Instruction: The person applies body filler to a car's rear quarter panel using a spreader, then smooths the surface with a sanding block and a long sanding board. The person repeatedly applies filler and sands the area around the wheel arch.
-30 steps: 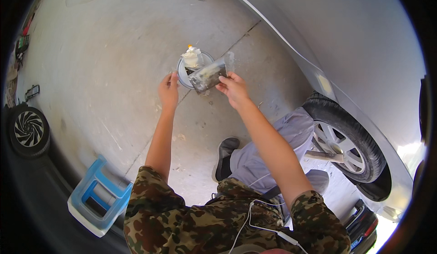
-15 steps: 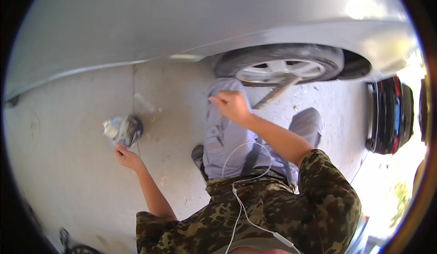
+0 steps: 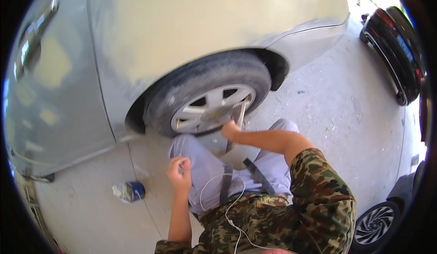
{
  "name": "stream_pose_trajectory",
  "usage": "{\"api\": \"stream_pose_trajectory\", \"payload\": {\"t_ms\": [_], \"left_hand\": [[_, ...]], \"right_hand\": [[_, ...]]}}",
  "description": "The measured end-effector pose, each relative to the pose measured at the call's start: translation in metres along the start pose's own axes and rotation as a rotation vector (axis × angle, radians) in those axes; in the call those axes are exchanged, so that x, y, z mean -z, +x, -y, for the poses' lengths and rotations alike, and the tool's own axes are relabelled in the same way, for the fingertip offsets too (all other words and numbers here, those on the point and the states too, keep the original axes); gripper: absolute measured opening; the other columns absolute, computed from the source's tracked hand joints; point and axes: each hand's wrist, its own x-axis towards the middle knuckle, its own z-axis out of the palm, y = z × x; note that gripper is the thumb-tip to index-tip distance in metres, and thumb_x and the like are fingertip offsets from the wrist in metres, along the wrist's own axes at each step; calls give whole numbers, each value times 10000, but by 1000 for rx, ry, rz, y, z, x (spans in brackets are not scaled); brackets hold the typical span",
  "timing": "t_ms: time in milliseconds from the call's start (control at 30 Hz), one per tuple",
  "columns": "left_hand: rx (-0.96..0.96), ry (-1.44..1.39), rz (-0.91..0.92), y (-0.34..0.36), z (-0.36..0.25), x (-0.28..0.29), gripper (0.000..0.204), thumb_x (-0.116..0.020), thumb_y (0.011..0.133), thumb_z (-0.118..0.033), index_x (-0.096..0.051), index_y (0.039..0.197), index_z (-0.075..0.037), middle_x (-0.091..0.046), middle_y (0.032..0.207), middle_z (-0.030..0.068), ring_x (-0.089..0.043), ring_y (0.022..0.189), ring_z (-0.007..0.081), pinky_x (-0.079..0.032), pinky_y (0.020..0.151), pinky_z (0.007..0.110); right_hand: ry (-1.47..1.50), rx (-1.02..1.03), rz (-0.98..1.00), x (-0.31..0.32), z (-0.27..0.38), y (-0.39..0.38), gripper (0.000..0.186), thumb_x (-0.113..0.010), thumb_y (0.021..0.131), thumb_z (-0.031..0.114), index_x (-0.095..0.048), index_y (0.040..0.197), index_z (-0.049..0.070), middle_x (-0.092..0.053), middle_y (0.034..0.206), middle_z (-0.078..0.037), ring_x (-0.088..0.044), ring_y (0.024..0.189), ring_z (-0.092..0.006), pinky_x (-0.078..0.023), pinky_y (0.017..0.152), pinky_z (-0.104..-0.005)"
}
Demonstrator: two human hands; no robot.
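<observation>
My right hand [image 3: 231, 130] is closed on a long, narrow, grey-brown board [image 3: 237, 114] that stands tilted against the car wheel [image 3: 211, 108]. The board's upper end touches the rim, and its lower end shows below my fingers. My left hand [image 3: 179, 173] is raised by my left knee, its fingers curled together; what they hold, if anything, I cannot make out. On the floor to the left stands a dark blue tin [image 3: 138, 191] with crumpled whitish material [image 3: 122, 192] at its side.
Close in front is the silver car body [image 3: 191, 22] with pale yellow filler patches and a door handle [image 3: 38, 31] at far left. A black car [image 3: 393, 53] stands at the far right, and another car's wheel [image 3: 377, 224] is at lower right. A white earphone cable [image 3: 232, 223] hangs over my shirt.
My right hand has gone to the board by the wheel and closed on it. My left hand has come away from the tin to my knee. The view has turned toward the wheel.
</observation>
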Motion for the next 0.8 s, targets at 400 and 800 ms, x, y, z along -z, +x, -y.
{"api": "stream_pose_trajectory", "payload": {"t_ms": [400, 800], "left_hand": [[-494, 416, 782, 95, -130, -159, 483, -734, 1003, -211, -674, 1458, -58, -759, 1392, 142, -753, 1208, 363, -619, 989, 461], [-1035, 773, 520, 172, -287, -181, 499, -640, 950, -73, -687, 1446, -47, -732, 1434, 180, -731, 1278, 365, -582, 1087, 484]], "right_hand": [[467, -335, -849, 74, -145, -296, 69, -696, 952, 181, -711, 1006, 140, -738, 973, -58, -752, 675, -279, -558, 551, -417], [35, -376, -1235, 152, -220, -343, 361, -689, 884, 153, -766, 1237, 149, -776, 1152, -36, -720, 1035, -253, -539, 796, -396]]}}
